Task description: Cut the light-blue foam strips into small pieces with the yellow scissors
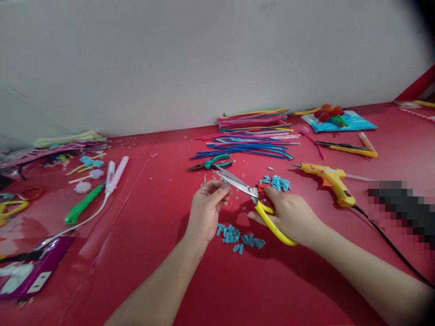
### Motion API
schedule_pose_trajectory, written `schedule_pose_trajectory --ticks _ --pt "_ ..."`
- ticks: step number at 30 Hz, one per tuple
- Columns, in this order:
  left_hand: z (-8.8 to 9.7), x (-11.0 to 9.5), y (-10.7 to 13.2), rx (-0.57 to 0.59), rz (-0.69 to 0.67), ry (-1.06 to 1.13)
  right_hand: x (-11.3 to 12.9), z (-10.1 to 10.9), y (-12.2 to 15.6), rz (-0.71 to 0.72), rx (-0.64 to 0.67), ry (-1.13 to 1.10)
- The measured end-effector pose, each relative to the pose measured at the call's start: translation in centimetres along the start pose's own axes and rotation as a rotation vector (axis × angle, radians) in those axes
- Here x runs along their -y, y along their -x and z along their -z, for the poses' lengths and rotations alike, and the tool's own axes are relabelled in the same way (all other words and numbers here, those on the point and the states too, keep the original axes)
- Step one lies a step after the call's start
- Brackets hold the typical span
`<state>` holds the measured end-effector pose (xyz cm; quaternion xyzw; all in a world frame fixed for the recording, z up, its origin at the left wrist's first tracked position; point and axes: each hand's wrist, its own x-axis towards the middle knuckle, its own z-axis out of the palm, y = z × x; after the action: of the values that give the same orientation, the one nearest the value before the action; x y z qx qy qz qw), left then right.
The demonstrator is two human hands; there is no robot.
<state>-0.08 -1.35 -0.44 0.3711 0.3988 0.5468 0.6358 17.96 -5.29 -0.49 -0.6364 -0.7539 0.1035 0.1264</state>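
Observation:
The yellow-handled scissors (273,224) are gripped in my right hand (294,215), with their blades parted and pointing up and left. Thumb and fingers pinched together, my left hand (209,203) is just beneath the blades; whatever is between its fingertips is too small to make out. Short light-blue fuzzy pieces (233,234) lie in a loose pile below the hands. Past my right hand is a second pile of blue pieces (280,183). Green-handled pliers (209,165) rest just beyond the scissor tips.
Bundles of coloured pipe cleaners (251,147) lie along the wall. On the right are a yellow glue gun (326,176) with a cord and a blue packet (360,121) under red flowers. A green cutter (83,206), pink tool (117,174) and purple power strip (50,267) occupy the left.

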Motion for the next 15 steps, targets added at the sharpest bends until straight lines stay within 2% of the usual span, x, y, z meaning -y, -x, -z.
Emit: schedule_pose_trajectory --ticks 9,15 --pt "0.0 -0.2 0.0 -0.064 -0.087 0.037 0.0 -0.9 0.1 0.062 -0.011 0.105" --pt "0.1 -0.1 0.1 -0.056 -0.093 0.045 0.0 -1.2 0.1 0.089 -0.030 0.158"
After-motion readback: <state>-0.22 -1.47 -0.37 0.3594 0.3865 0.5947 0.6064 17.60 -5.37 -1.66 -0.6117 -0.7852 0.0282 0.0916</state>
